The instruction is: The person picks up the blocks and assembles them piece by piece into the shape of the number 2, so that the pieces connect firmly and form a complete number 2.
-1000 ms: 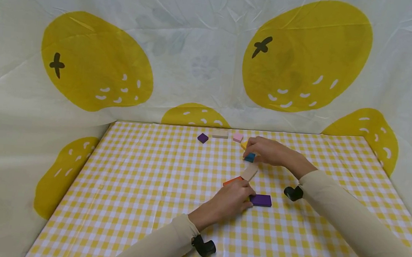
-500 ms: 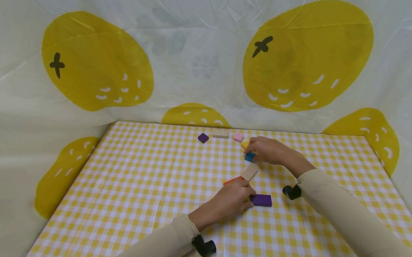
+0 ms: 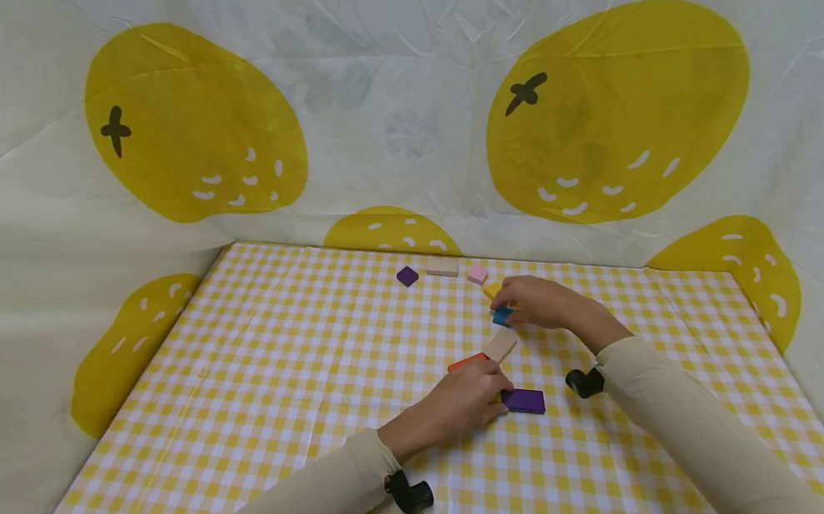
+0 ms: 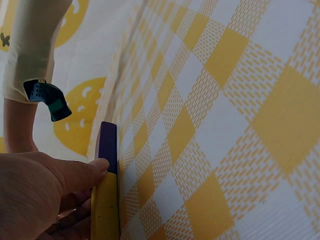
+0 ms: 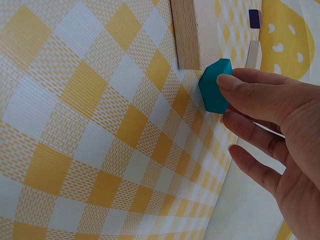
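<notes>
Spanning the near left part of the yellow-and-white checked tabletop (image 3: pixel 253 408), a beige sleeve (image 3: pixel 312 485) with a black device (image 3: pixel 411 496) at its cuff led to the left hand (image 3: pixel 448 403). That hand pinched a yellow block (image 4: pixel 105 210), its thumb tip at the seam where a long purple block (image 3: pixel 525 400) met the yellow one end to end on the right. Just beyond, an orange block (image 3: pixel 466 363) lay slanted, partly hidden by the left hand. Farther on, a pale wooden block (image 3: pixel 501 345) lay at an angle. Past its far end, the right hand (image 3: pixel 541 302), from the right, held a teal block (image 5: pixel 214 90) between thumb and forefinger, the other fingers apart from it; whether teal and wood touched, I could not tell. Beyond sat a small yellow piece (image 3: pixel 491 290), partly covered by that hand, then a pink block (image 3: pixel 478 275), a far wooden block (image 3: pixel 443 268) and, leftmost, a small dark purple block (image 3: pixel 407 276). Behind the far edge hung a white cloth (image 3: pixel 398 105) with large yellow shapes.
</notes>
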{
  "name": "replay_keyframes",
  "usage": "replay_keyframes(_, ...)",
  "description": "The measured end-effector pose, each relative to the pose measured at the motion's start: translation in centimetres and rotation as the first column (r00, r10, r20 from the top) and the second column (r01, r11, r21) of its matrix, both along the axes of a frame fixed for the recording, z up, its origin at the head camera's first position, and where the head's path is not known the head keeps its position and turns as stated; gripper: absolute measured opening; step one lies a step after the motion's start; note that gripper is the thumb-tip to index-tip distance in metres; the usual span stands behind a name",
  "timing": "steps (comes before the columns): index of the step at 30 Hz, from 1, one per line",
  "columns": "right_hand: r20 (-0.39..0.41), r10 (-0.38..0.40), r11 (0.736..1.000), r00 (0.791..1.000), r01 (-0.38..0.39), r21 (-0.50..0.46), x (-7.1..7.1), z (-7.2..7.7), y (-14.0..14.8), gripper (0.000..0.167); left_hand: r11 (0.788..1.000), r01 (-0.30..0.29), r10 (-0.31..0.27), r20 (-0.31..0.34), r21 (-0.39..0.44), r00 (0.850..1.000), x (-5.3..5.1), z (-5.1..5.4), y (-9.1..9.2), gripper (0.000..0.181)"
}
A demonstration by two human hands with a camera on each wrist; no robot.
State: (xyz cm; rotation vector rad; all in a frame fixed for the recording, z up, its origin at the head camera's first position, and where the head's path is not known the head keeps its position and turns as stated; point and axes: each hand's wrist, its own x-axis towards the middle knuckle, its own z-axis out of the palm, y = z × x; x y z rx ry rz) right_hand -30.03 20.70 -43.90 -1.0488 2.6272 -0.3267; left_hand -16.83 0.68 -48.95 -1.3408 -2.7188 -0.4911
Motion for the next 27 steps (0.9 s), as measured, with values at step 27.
replay_keyframes(27, 0.086, 0.032, 0.997, 0.996, -0.025, -0.078, 0.54, 0.4, 0.88, 0.021, 1.0, -0.002, 0.002, 0.002, 0.001, 1.0, 0.03, -0.1, -0.01, 0.023)
